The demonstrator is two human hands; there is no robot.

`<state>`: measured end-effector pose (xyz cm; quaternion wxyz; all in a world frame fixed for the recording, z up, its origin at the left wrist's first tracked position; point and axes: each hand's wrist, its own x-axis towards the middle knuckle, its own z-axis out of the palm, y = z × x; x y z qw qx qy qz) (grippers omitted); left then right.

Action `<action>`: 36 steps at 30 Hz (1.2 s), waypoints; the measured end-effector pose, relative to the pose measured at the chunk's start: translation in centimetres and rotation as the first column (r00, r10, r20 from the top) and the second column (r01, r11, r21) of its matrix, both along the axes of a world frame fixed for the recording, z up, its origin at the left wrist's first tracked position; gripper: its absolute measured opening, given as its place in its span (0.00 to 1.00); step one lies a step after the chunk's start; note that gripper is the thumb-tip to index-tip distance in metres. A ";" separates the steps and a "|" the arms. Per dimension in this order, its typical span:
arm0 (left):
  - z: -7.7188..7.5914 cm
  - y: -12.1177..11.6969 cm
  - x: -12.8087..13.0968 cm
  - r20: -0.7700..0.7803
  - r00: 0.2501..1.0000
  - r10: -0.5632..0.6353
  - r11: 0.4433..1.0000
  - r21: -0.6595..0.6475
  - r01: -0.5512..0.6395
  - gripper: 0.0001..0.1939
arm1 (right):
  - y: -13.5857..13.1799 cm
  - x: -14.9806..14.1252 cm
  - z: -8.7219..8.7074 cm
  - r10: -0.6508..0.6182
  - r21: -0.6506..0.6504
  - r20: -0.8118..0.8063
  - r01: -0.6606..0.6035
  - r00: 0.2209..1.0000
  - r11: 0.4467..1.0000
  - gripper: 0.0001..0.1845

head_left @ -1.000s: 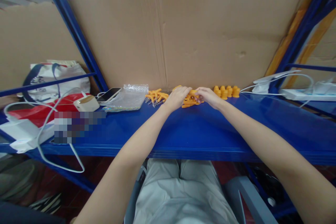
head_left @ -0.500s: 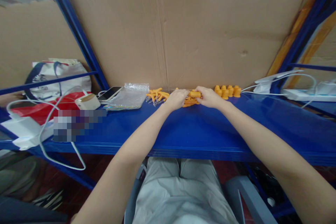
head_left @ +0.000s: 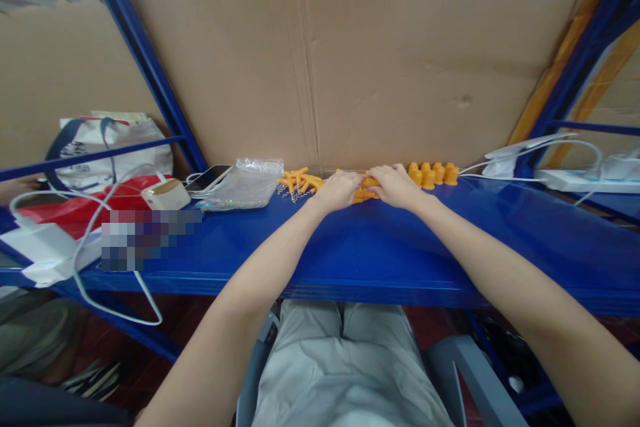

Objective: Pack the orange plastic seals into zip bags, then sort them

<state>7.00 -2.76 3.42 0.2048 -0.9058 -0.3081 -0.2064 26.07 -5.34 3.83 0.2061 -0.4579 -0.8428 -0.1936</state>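
Both of my hands meet at the back of the blue shelf (head_left: 380, 247). My left hand (head_left: 339, 188) and my right hand (head_left: 397, 185) are closed around a small orange plastic piece (head_left: 369, 182) held between them, above a small heap of orange parts (head_left: 361, 196). To the left of my left hand lie loose orange star-shaped parts (head_left: 299, 180) with small metal chains. Right of my right hand stands a row of several orange bell-shaped pieces (head_left: 433, 175).
A clear plastic bag (head_left: 245, 185) and a phone (head_left: 210, 178) lie left of the parts. Further left are a white charger (head_left: 165, 195), cables, a red bag and a tote bag (head_left: 107, 147). A power strip (head_left: 575, 178) lies at right. Cardboard (head_left: 375, 60) backs the shelf.
My hands have drawn closer together over the orange piece, with the fingers now covering most of it. The rest of the shelf is unchanged.
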 end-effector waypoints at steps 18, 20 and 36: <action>0.3 -0.5 0.4 0.119 0.992 0.031 0.999 -0.048 -0.026 0.10 | -2.0 -1.5 1.2 -0.126 0.106 0.162 0.109 0.979 0.988 0.11; 0.2 -0.4 0.3 0.128 0.992 0.020 0.999 -0.047 -0.015 0.10 | -1.8 -1.5 1.2 -0.119 0.104 0.152 0.104 0.981 0.989 0.12; 0.4 -0.5 0.2 0.138 0.990 0.034 0.997 -0.076 -0.023 0.11 | -1.6 -1.3 1.1 -0.134 0.160 0.173 0.106 0.976 0.981 0.11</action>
